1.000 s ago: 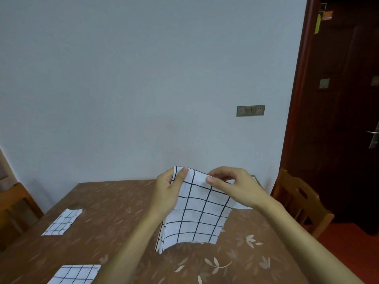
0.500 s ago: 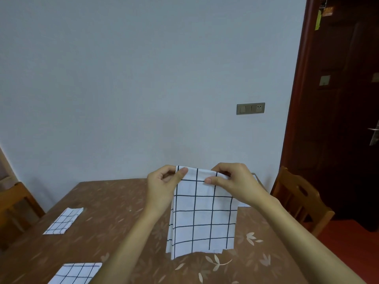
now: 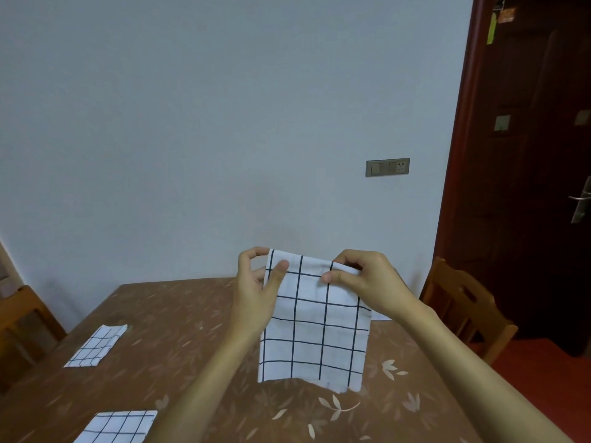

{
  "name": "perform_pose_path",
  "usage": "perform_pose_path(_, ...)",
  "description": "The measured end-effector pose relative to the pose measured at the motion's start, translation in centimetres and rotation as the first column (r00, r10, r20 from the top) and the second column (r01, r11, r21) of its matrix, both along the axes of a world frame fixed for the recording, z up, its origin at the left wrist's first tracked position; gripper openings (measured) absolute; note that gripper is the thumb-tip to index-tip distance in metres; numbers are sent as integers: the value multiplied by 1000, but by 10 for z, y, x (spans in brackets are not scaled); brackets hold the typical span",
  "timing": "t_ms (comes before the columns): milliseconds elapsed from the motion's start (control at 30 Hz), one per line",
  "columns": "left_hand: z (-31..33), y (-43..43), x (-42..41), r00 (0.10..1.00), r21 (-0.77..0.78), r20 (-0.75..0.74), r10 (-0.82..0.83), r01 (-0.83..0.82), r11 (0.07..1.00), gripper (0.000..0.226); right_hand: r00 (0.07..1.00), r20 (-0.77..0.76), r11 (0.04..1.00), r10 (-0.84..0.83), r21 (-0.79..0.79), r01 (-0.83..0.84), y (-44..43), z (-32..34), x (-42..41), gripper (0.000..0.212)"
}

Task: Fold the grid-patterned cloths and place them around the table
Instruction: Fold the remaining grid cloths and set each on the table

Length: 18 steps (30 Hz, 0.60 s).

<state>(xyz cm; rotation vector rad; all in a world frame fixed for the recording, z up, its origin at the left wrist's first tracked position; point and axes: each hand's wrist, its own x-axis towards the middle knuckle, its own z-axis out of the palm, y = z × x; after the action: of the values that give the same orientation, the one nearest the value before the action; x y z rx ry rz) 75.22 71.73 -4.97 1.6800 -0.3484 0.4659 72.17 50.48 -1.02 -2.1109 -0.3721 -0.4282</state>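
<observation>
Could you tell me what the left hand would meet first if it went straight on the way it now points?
Probably the grey wall beyond the table. The left hand, pinching a top corner of the held cloth, points forward and upward; nothing else shows in that line, though depth is unclear.

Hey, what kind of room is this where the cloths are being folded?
Most likely a dining area in a home. A table with a brown leaf-patterned cover has a wooden chair at its side, and a dark wooden door with a lever handle stands beside a wall switch plate.
</observation>
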Motion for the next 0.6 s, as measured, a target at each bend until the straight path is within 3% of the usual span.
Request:
perform_pose_path(100, -6, 4, -1, 994, 73, -69, -82, 87, 994, 56, 999, 37, 994, -21, 106, 17, -4, -2, 7, 19)
perform_pose_path(200, -7, 2, -4, 983, 39, -107, -150, 155, 987, 28, 996, 55, 967, -68, 250, 52, -6, 1, 10, 15)
perform_pose_path(300, -6, 2, -3, 991, -17, -108, -84, 82, 996, 28, 996, 50, 924, -81, 379, 56, -4, -1, 3, 16)
perform_pose_path(400, 2, 0, -2, 989, -129, -137, -57, 39, 991, 32, 993, -110, 935, 45, 354, -3, -4, -16, -3, 15)
perform_pose_path(467, 6, -3, -1, 986, -196, -154, -69, 38, 980, 29, 948, -254, 921, 190, 381, -82, -4, -25, -6, 30)
perform_pose_path(533, 8, -1, -2, 986, -180, -150, -74, 46, 983, 28, 933, -296, 934, 203, 346, -93, -2, -32, -5, 29)
perform_pose_path(600, 7, 5, -2, 986, -69, -137, -92, 83, 994, 33, 940, -278, 930, 199, 357, -91, -2, -33, -5, 22)
